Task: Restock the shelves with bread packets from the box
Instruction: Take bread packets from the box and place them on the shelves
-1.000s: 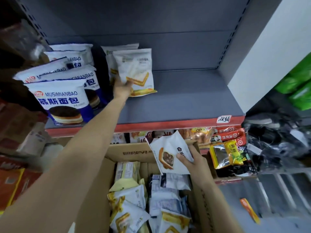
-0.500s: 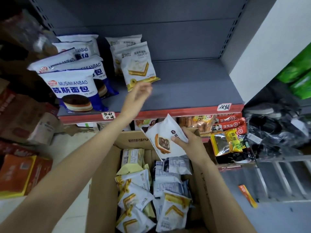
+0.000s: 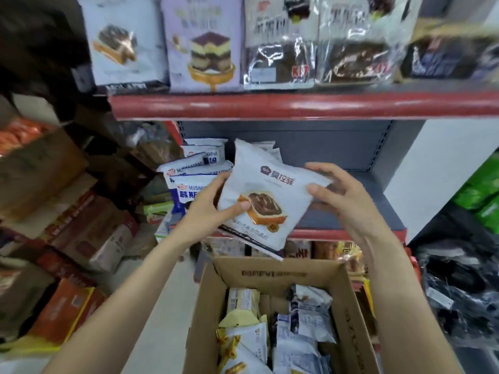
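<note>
A white bread packet with a chocolate-toast picture hangs in front of the grey shelf. My left hand pinches its left edge, thumb on the front. My right hand grips its right edge. Below stands the open cardboard box with several white, yellow and blue bread packets inside. Blue-and-white packets lie at the shelf's left end.
An upper shelf with a red front rail carries cake and bread packs. Cartons are stacked at the left. A white wall and green bags stand at the right. Snack packs fill the shelf below.
My left hand came back from the shelf and took the packet's left edge. The packet rose in front of the shelf. The camera tilted up, showing the upper shelf.
</note>
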A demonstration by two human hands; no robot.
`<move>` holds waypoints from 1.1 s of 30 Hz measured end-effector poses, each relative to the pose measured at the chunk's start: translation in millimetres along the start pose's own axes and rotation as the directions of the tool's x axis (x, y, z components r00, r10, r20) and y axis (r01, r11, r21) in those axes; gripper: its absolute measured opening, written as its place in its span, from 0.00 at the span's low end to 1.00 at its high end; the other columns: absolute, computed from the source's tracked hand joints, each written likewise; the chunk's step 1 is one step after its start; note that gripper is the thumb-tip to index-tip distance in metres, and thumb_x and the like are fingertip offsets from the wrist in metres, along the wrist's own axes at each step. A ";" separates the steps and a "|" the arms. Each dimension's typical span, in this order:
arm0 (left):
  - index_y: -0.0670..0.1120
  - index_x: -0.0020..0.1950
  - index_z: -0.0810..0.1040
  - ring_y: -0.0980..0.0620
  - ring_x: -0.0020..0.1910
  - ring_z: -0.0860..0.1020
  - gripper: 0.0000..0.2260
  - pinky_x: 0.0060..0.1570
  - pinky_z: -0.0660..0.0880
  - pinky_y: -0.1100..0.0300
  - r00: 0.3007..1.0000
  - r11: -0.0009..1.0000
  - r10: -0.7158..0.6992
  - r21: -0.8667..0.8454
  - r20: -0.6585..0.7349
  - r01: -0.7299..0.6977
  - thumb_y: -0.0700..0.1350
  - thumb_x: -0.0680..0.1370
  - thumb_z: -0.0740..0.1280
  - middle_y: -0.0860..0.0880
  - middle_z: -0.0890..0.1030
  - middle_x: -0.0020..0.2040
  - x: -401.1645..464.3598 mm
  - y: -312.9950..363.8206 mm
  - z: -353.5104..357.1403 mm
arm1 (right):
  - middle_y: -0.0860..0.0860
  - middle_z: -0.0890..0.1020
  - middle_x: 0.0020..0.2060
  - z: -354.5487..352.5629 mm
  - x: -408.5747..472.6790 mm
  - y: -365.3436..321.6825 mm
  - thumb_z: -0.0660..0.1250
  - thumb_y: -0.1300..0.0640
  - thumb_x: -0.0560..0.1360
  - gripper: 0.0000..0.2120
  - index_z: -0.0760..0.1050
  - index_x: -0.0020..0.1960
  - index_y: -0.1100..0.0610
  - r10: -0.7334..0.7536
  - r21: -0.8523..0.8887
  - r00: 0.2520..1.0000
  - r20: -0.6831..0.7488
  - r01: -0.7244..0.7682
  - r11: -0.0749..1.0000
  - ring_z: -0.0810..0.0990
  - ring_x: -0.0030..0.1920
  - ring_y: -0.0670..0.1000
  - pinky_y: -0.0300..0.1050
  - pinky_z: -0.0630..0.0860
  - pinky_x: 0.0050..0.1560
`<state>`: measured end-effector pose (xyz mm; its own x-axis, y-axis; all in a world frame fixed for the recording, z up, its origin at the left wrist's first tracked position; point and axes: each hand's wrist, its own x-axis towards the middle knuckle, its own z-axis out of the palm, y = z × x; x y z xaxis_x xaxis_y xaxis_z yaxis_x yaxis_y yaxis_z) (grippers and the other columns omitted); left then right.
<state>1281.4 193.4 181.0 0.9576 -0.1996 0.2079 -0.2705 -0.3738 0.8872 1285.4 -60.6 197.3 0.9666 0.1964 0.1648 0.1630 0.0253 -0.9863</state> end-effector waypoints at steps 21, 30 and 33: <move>0.52 0.71 0.66 0.40 0.72 0.59 0.33 0.68 0.61 0.40 0.771 0.816 0.149 0.518 -0.619 0.258 0.70 0.72 0.59 0.48 0.58 0.75 89.7 28.8 -244.0 | 0.54 0.79 0.58 226.9 166.3 -100.5 0.67 0.50 0.75 0.39 0.46 0.77 0.45 -0.614 -0.860 0.789 0.024 0.329 0.389 0.80 0.49 0.57 0.50 0.77 0.41; 0.54 0.73 0.61 0.44 0.67 0.69 0.35 0.61 0.69 0.47 0.828 0.921 0.081 0.360 -0.555 0.151 0.67 0.71 0.64 0.46 0.63 0.72 120.2 19.7 -254.2 | 0.56 0.80 0.51 236.1 187.6 -93.9 0.64 0.43 0.75 0.38 0.47 0.77 0.51 -0.579 -0.958 0.814 -0.035 0.138 0.252 0.81 0.44 0.57 0.49 0.75 0.38; 0.52 0.73 0.61 0.43 0.66 0.70 0.35 0.59 0.70 0.46 0.841 0.890 0.113 0.430 -0.529 0.151 0.68 0.72 0.62 0.45 0.66 0.71 127.3 23.9 -253.9 | 0.56 0.77 0.55 236.9 191.1 -99.6 0.63 0.42 0.75 0.39 0.45 0.77 0.50 -0.586 -0.982 0.809 -0.044 0.073 0.175 0.80 0.43 0.58 0.50 0.77 0.38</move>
<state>1422.1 389.0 333.3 0.8274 0.2691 0.4930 -0.1392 -0.7521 0.6442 1407.0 206.6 325.3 0.6957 0.1008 0.7113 0.2934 -0.9436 -0.1532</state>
